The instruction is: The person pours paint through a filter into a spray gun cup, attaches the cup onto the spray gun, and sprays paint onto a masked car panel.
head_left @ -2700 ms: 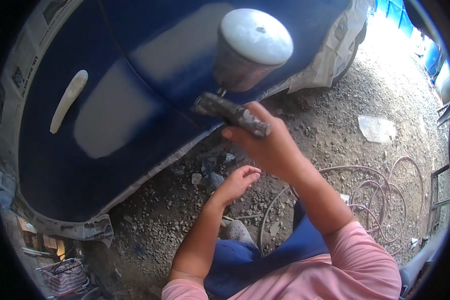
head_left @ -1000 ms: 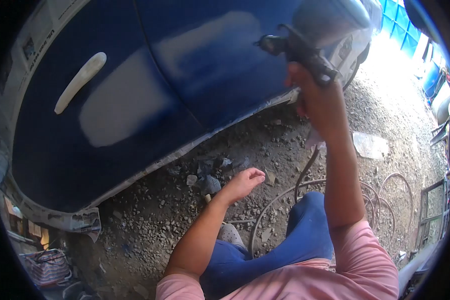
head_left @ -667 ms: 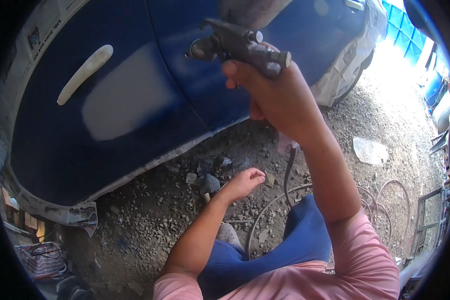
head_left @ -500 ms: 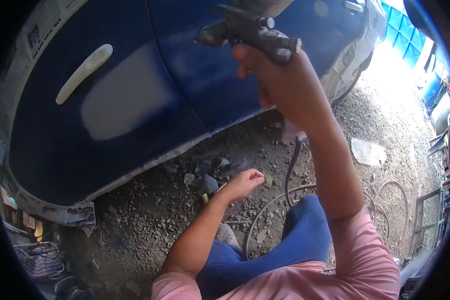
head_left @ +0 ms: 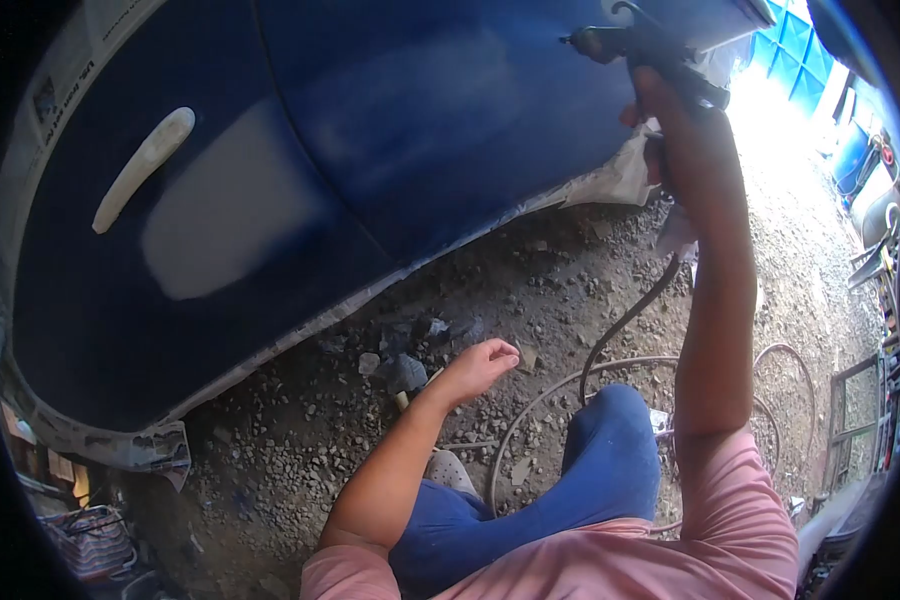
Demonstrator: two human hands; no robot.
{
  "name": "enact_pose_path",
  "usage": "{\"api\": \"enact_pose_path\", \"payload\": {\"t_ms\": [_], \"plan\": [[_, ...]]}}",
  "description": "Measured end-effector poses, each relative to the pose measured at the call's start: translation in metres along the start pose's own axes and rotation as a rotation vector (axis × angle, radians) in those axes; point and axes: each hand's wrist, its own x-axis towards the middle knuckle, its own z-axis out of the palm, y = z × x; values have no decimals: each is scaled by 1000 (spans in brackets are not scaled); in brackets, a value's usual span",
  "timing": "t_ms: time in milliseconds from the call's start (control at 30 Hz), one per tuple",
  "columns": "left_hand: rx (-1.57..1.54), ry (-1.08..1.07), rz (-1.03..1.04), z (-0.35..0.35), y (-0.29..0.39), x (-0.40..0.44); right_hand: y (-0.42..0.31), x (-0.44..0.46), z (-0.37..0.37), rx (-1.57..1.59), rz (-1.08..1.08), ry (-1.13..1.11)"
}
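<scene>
My right hand [head_left: 698, 145] is wrapped around the grip of a dark spray gun [head_left: 608, 44], raised beside the far end of the blue car panels [head_left: 420, 140]. The gun's nozzle points left, along the painted surface, with a gap that I cannot judge. From below my hand an air hose [head_left: 625, 322] runs down to the ground. Low over the gravel hangs my left hand [head_left: 478, 370], its fingers loosely stretched and nothing visible in them. A grey patch [head_left: 232, 215] and a whitish door handle [head_left: 142, 170] stand out on the nearer panel.
Masking newspaper [head_left: 150, 448] edges the car. Coils of hose [head_left: 515, 425] lie on the gravel [head_left: 270, 430] around my bent knee. A striped bag [head_left: 95, 545] is at lower left; a metal frame [head_left: 852, 420] and clutter line the right side. Blue sheeting [head_left: 795, 60] stands behind.
My right hand has carried the spray gun to the right along the car, and the hose has followed. The view has shifted slightly. My left hand has hardly moved.
</scene>
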Motion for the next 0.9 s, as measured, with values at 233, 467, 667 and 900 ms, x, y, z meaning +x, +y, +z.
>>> {"api": "enact_pose_path", "payload": {"t_ms": [233,467,667,900], "plan": [[1,-6,-15,3,-2,5,19,-7,-10,-20,67,86],[-4,4,-59,8,3,1,35,-43,13,207,132,-151],[-132,183,332,8,100,-67,49,-44,4,219,178,-194],[-312,637,1380,39,222,-211,81,-24,-24,6,153,62]]}}
